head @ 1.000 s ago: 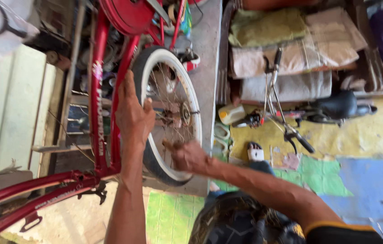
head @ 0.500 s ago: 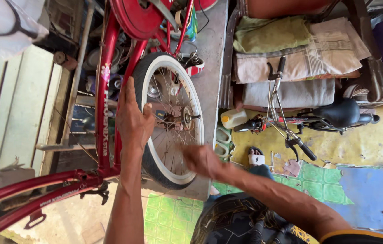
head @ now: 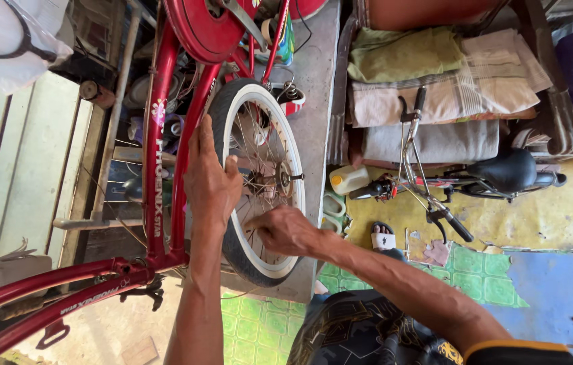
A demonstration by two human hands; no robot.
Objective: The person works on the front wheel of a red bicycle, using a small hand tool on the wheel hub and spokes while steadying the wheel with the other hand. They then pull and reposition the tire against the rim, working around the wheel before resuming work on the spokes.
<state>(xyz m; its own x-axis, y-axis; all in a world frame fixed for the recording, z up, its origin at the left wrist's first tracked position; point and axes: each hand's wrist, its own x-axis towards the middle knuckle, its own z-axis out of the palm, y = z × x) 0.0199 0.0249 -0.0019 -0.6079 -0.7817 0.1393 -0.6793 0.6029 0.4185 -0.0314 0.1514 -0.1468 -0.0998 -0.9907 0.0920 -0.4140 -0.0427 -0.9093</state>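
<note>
I log: left hand (head: 210,181) open, flat on white-walled bicycle wheel (head: 259,263); right hand (head: 285,231) closed, pinching its spokes (head: 257,152).

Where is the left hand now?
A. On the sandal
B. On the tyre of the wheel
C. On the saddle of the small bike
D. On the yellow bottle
B: the left hand lies spread on the dark tyre of the white-rimmed wheel, while the right hand is at the spokes.
</note>
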